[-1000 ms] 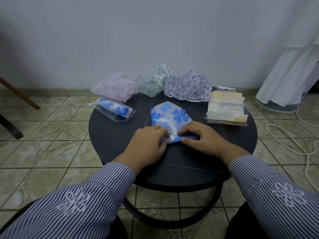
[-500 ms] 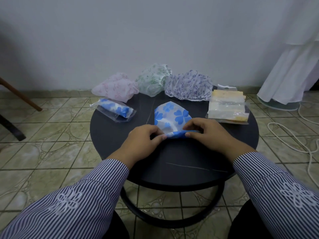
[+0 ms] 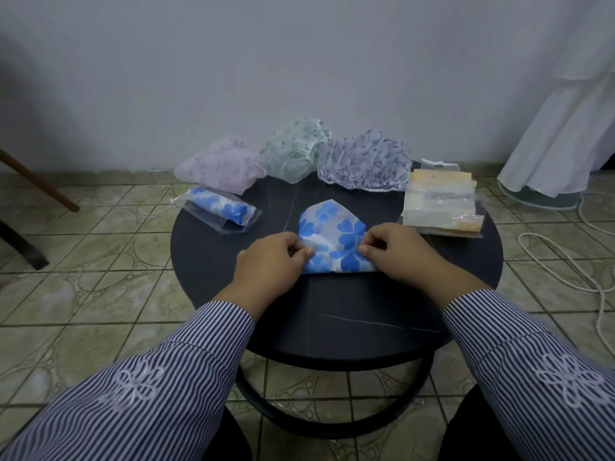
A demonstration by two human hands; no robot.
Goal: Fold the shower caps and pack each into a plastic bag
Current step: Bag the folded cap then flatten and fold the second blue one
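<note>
A white shower cap with blue flowers [image 3: 332, 234] lies partly folded in the middle of the round black table [image 3: 349, 311]. My left hand [image 3: 273, 261] pinches its near left edge and my right hand [image 3: 396, 251] pinches its near right edge, both with curled fingers. A folded blue-flowered cap packed in a clear plastic bag [image 3: 221, 209] lies at the left. Three loose caps sit along the far edge: pink [image 3: 223, 169], green [image 3: 294, 148] and purple-patterned [image 3: 364, 164].
A stack of clear plastic bags with yellow backing [image 3: 439, 201] lies at the table's right. A white cable [image 3: 565, 261] runs over the tiled floor on the right, beside a white cloth-draped stand [image 3: 559, 144]. A wooden stick [image 3: 36, 181] leans at the left.
Both hands have rolled the cap's near edge away from me, making the fold thicker. The hands have moved slightly apart along that edge.
</note>
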